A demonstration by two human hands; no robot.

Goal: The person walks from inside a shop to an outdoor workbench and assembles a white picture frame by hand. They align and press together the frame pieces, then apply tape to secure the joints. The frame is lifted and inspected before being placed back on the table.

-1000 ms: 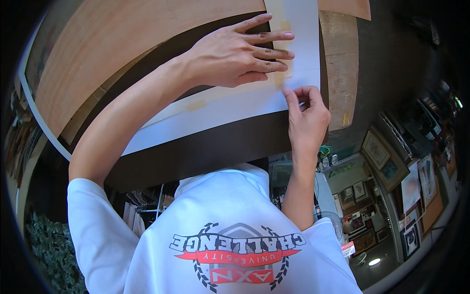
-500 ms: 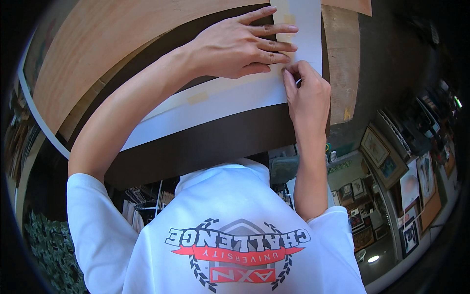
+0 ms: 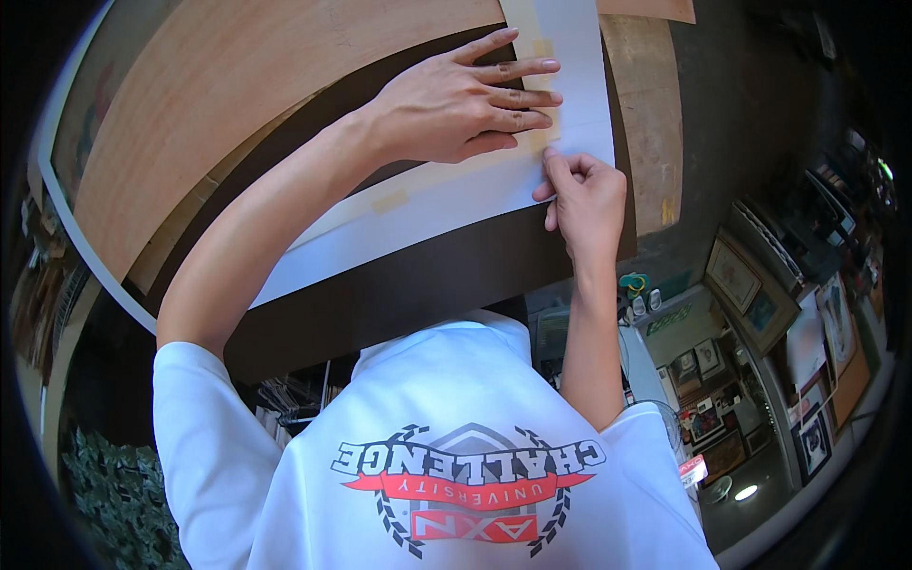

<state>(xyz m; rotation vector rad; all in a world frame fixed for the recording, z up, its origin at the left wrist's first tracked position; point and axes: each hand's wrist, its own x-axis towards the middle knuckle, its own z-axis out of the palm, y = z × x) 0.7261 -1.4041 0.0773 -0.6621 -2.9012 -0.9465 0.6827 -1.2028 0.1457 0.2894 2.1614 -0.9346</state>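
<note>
A white paper or card border (image 3: 332, 237) with a cream inner strip lies over a dark brown board (image 3: 408, 285). Bits of pale yellow tape (image 3: 390, 202) are stuck along the strip. My left hand (image 3: 456, 104) rests palm down, fingers spread, across the upright arm of the border near the inner corner. Just below it, my right hand (image 3: 589, 195) is closed, with one digit stretched up to touch the white surface by the corner. Its other fingers are curled, and whatever they may hold is hidden.
Light brown plywood (image 3: 218, 104) lies beyond the dark board. Another wooden piece (image 3: 646, 123) sticks out at the right. Framed pictures (image 3: 750, 285) lean farther right, and a dark green leafy mass (image 3: 119, 484) is at the lower left.
My right hand has shifted a little down from the left fingers, and its grip has turned and loosened slightly. The left hand stays spread on the border. The whole view has shifted slightly.
</note>
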